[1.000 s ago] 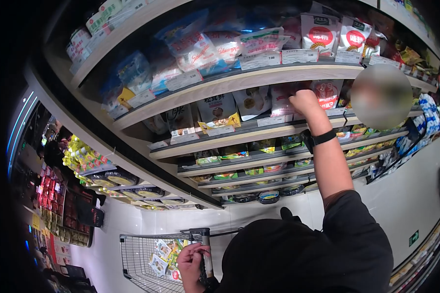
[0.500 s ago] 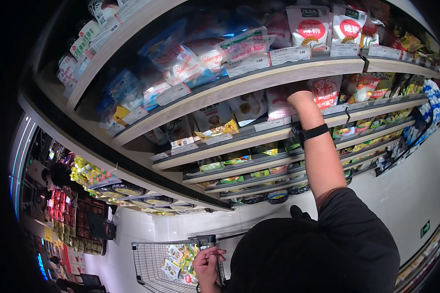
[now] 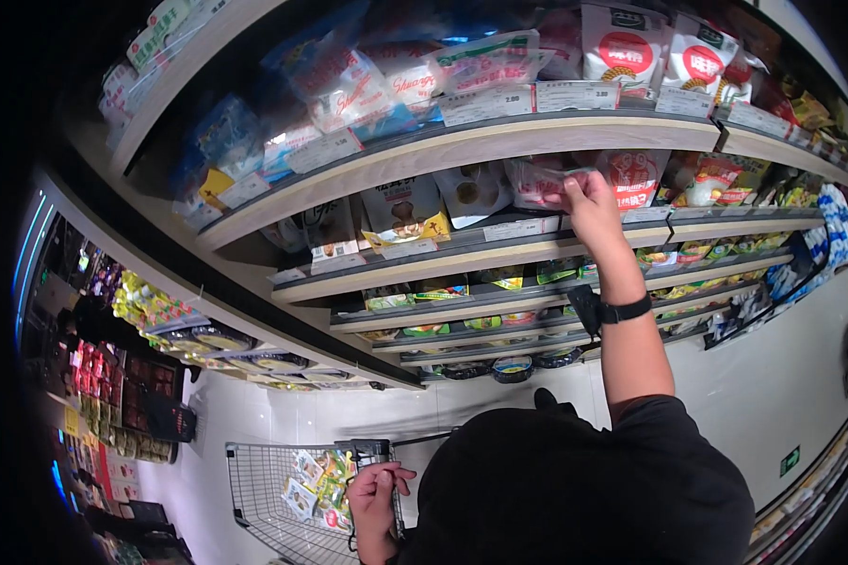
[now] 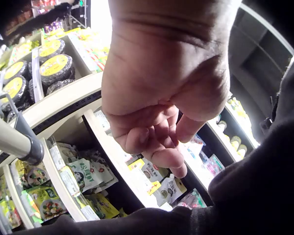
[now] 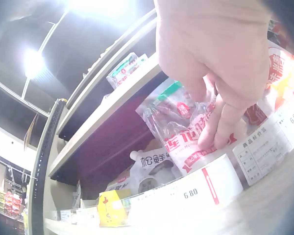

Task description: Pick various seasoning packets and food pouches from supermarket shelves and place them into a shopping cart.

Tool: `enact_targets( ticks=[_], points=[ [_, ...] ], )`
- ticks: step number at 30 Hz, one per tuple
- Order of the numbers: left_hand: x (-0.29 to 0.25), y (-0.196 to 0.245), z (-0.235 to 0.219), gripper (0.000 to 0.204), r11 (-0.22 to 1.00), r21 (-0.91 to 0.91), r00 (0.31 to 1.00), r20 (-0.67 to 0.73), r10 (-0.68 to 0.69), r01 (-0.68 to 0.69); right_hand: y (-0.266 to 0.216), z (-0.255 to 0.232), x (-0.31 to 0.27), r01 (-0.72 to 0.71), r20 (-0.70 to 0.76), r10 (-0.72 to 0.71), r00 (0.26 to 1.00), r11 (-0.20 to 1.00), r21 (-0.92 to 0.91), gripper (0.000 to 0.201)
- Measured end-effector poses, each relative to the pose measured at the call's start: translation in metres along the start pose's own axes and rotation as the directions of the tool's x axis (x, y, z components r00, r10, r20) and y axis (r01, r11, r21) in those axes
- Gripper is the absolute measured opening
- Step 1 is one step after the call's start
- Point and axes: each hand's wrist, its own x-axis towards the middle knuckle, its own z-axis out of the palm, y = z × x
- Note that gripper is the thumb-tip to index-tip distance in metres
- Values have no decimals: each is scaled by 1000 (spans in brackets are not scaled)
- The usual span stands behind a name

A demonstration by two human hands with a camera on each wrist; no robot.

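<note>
My right hand (image 3: pixel 589 193) is raised to the second shelf (image 3: pixel 499 247) and pinches a clear packet with pink and red print (image 3: pixel 535 182) by its upper edge. In the right wrist view the fingers (image 5: pixel 220 122) lie across the front of the packet (image 5: pixel 174 127), which is tilted and partly out past the shelf's price strip. My left hand (image 3: pixel 372 490) hangs low beside the handle (image 3: pixel 372 450) of a wire cart. Seen from the left wrist, this left hand (image 4: pixel 157 147) has loosely curled fingers and holds nothing, with the grey handle bar (image 4: pixel 10 139) apart from it.
The wire cart (image 3: pixel 259 499) holds several snack packets. Tiered shelves of bagged food with price labels (image 5: pixel 196 193) fill the wall ahead, with more bags on the top shelf (image 3: pixel 537 132). Round black trays (image 3: pixel 212 339) line a lower rack on the left. White floor lies on the right.
My right hand was reaching deep into the second shelf and has drawn back with the packet between its fingers. My left hand has stayed by the cart handle.
</note>
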Motion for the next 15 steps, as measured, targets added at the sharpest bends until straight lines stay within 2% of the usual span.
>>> enact_targets(
  ticks=[1, 4, 7, 8, 10, 11, 12, 14, 15],
  points=[
    [1, -2, -3, 24, 1000, 1, 1000, 10, -3, 3, -14, 2, -19, -1, 45, -8, 999, 979, 203, 16],
    [4, -1, 0, 21, 1000, -20, 1000, 19, 7, -7, -15, -4, -45, 143, 51, -181, 982, 893, 426, 8],
    [6, 0, 2, 18, 1000, 5, 999, 45, -3, 3, -30, -10, -75, 293, -1, -315, 949, 880, 373, 7],
    [8, 0, 4, 18, 999, 22, 999, 38, 24, -25, -32, -13, -82, 375, 37, -407, 913, 870, 320, 6],
    [13, -2, 6, 20, 995, 56, 997, 19, 77, -78, -50, -7, -108, 432, 153, -489, 859, 851, 299, 5],
    [18, -4, 5, 38, 969, 189, 988, 17, 156, -157, -61, -2, -123, 402, 233, -487, 842, 853, 333, 5],
    [23, 6, 14, 44, 912, 319, 960, -23, 278, -257, -71, 7, -138, 367, 309, -484, 819, 855, 365, 5],
    [33, 39, 40, 55, 719, 573, 861, -47, 507, -393, -82, 30, -162, 119, 489, -426, 762, 833, 540, 7],
    [36, 47, 42, 58, 696, 597, 852, -40, 522, -398, -85, 49, -177, -39, 568, -390, 725, 800, 599, 8]
  ],
)
